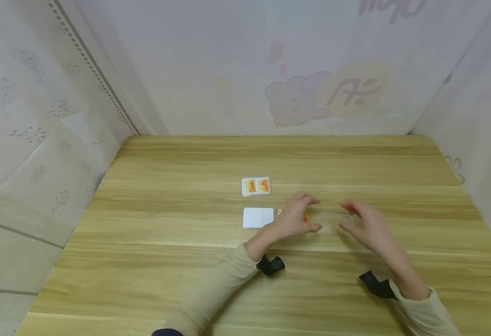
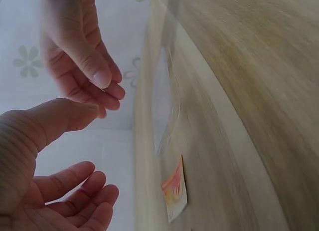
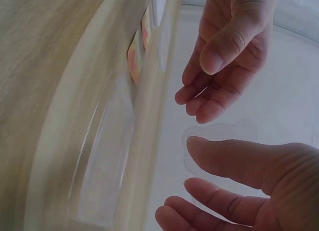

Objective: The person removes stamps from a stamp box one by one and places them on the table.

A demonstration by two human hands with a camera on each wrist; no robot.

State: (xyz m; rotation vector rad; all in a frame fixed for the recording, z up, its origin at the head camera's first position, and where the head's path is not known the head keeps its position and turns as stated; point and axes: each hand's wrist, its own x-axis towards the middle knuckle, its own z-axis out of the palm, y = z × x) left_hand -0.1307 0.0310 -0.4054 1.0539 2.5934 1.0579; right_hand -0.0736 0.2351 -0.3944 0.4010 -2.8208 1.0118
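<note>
Fingers spread and bent slightly, my left hand (image 1: 293, 217) hovers over small orange-printed cards (image 1: 305, 217) and partly hides them. My right hand (image 1: 366, 225) is held to its right, thumb and fingers apart, nothing between them. Below and between the hands lies a clear, thin rectangular plastic case (image 1: 328, 222), flat on the wood. The left wrist view shows one orange-and-yellow card (image 2: 174, 193) near the case's end. Two such cards (image 3: 134, 59) appear past the clear case (image 3: 104, 161) in the right wrist view.
Left of the left hand lies a white rectangular card in a case (image 1: 257, 218). Behind it is a clear case (image 1: 256, 180) holding two orange-printed cards. The wooden table (image 1: 165, 200) meets patterned curtains at its back and sides.
</note>
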